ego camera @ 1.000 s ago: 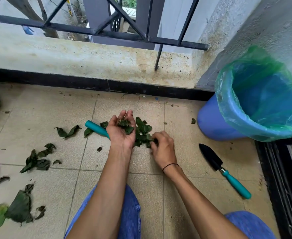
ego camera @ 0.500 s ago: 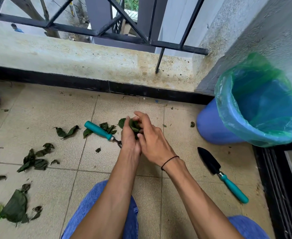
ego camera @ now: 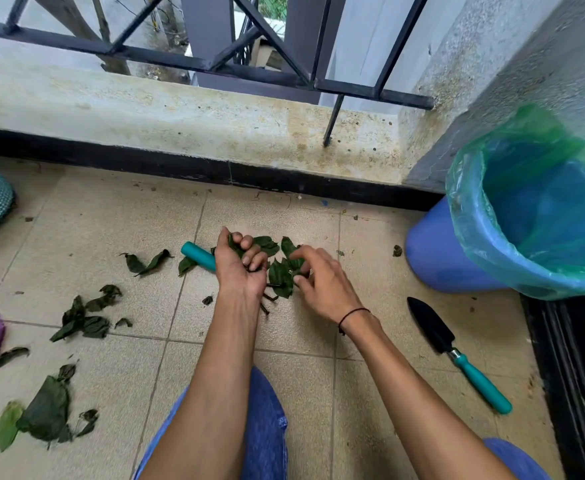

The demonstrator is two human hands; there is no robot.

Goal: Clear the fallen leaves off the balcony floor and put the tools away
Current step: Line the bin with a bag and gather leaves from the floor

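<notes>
Head view shows leaf-gathering under way: left hand (ego camera: pixel 241 268) clutches leaves while right hand (ego camera: pixel 322 282), fingers spread, reaches for the leaf pile (ego camera: pixel 280 268) left of the lined bin (ego camera: pixel 464 216), probably their next destination.

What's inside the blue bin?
The blue bin holds a green plastic bag lining it, folded over the rim. No leaves show on the part of the lining in view. The very bottom is cut off by the picture's edge.
</notes>
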